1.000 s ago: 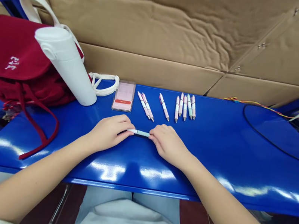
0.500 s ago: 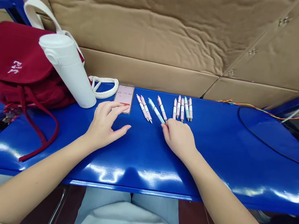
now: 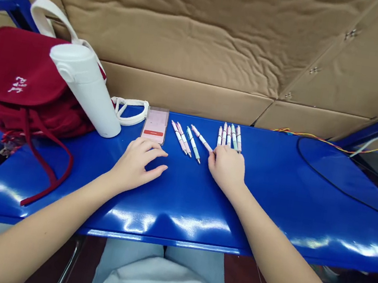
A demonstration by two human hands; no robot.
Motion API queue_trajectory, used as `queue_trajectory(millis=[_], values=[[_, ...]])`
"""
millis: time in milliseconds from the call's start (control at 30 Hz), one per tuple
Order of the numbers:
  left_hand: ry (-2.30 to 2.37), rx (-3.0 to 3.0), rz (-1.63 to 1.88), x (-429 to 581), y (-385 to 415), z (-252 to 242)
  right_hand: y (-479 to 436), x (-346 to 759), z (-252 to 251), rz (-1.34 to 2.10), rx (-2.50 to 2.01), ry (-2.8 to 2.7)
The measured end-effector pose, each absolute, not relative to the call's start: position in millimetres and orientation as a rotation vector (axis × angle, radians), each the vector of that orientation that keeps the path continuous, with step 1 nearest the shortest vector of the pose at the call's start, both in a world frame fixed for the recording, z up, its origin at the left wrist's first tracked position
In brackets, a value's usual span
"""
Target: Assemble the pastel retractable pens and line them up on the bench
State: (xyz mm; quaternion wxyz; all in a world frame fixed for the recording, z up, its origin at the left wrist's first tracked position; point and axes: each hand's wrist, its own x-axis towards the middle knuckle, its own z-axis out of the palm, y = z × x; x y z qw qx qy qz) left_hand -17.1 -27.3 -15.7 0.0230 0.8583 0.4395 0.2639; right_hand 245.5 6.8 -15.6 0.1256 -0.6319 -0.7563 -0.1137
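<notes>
Bag (image 3: pixel 24 70) is trailing a red strap (image 3: pixel 64 172) over the table (image 3: pixel 282 209), near the left forearm; an arm catching it could be pulling the bag against the bottle (image 3: pixel 85 91) and tipping that. The left hand (image 3: pixel 140 165) is holding nothing, thumb and fingers parted, just in front of the phone (image 3: pixel 156 124); a stray fingertip could be tapping its screen. Two pink pens (image 3: pixel 178 137) and a green pen (image 3: pixel 193 145) are lying slanted next; brushed, they could be rolling. The right hand (image 3: pixel 227 166) is keeping a narrow grip on one end of a pink-and-white pen (image 3: pixel 203 139); swinging its free end could be knocking the green one. Its knuckles are hiding the near ends of five pens (image 3: pixel 229 136), so pressing down could be scattering them.
</notes>
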Motion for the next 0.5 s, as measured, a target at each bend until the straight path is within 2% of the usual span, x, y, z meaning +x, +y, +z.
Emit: queue_trajectory(millis=[133,233,367,500], values=[[1.409,2.793,0.957,-15,-30,-13,-10,242,-8,-0.012,-1.589,-2.066],[1.381,2.958,1.082,-10,-34,-11,-28,228,-8,0.321,-1.293,-2.252],[1.111,3.103,0.886,-4,-36,-15,-40,213,-11,0.496,-1.143,-2.391],[1.097,3.086,0.816,-2,-36,-22,-36,215,-12,0.57,-1.148,-2.458]])
